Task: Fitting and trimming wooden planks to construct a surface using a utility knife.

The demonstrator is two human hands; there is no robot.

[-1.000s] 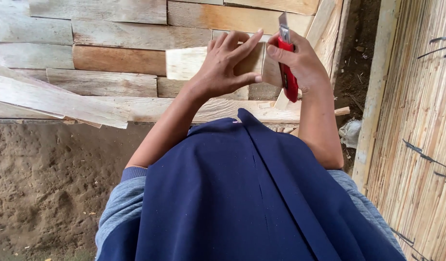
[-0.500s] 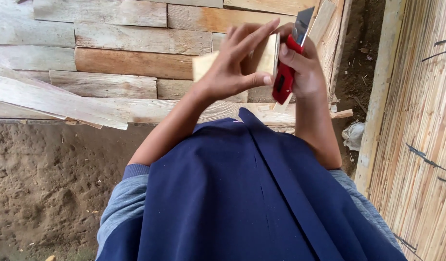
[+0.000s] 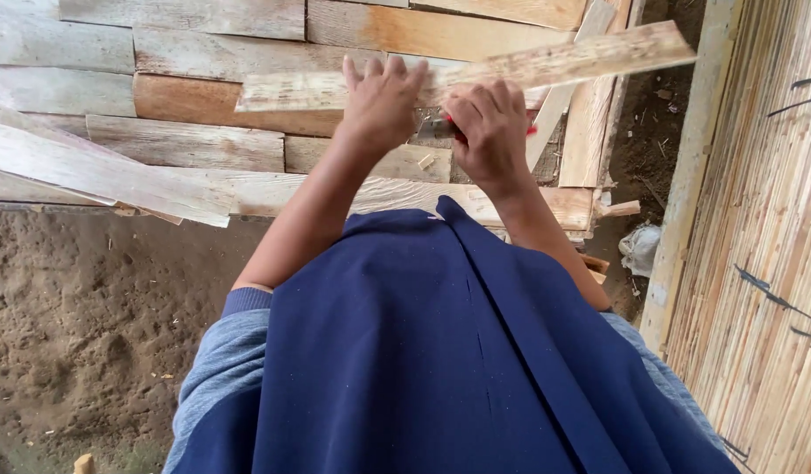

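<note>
- The left hand (image 3: 383, 101) sits near 12 o'clock, fingers spread and pressed flat on a long wooden strip (image 3: 563, 61), steadying it rather than wrapping around it.
- That strip runs across the upper part of the view from about 11 o'clock to 2 o'clock, its right end tilted upward and clear of the boards below.
- The right hand (image 3: 489, 132) is just beside the left, toward 1 o'clock, closed in a fist around a red-handled knife (image 3: 442, 128); only a sliver of red and what looks like a grey blade shows between the two hands, so its exact shape is hard to tell.
- The blade end lies just below the strip's lower edge; I cannot tell whether it touches.
- Under both hands lies a stack of wooden planks (image 3: 194, 145), pale and reddish, with one loose plank (image 3: 107, 175) slanting at 9 o'clock.
- Bare dirt floor (image 3: 80, 325) fills 8 o'clock.
- A wall of bamboo slats (image 3: 756, 246) stands at 3 o'clock.
- A dark blue apron (image 3: 440, 351) covers the lower middle.
</note>
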